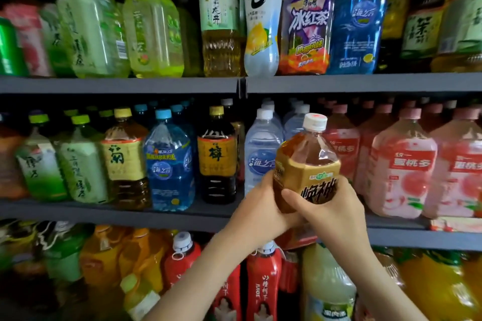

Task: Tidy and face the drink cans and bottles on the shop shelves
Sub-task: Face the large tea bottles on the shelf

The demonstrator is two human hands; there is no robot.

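A large brown tea bottle (306, 161) with a white cap and gold label is held upright in front of the middle shelf (130, 212), right of centre. My left hand (260, 203) grips its lower left side. My right hand (326, 206) wraps around the front of its label from below. The bottle's base is hidden behind my hands. Behind it stand clear water bottles (263, 151) and pink peach drink bottles (403, 164).
The top shelf (365, 82) carries green tea, a white soda, a purple iced tea and a blue bottle. Yellow, blue and dark bottles fill the middle shelf's left. Orange, red and yellow-green bottles crowd the bottom shelf below my arms.
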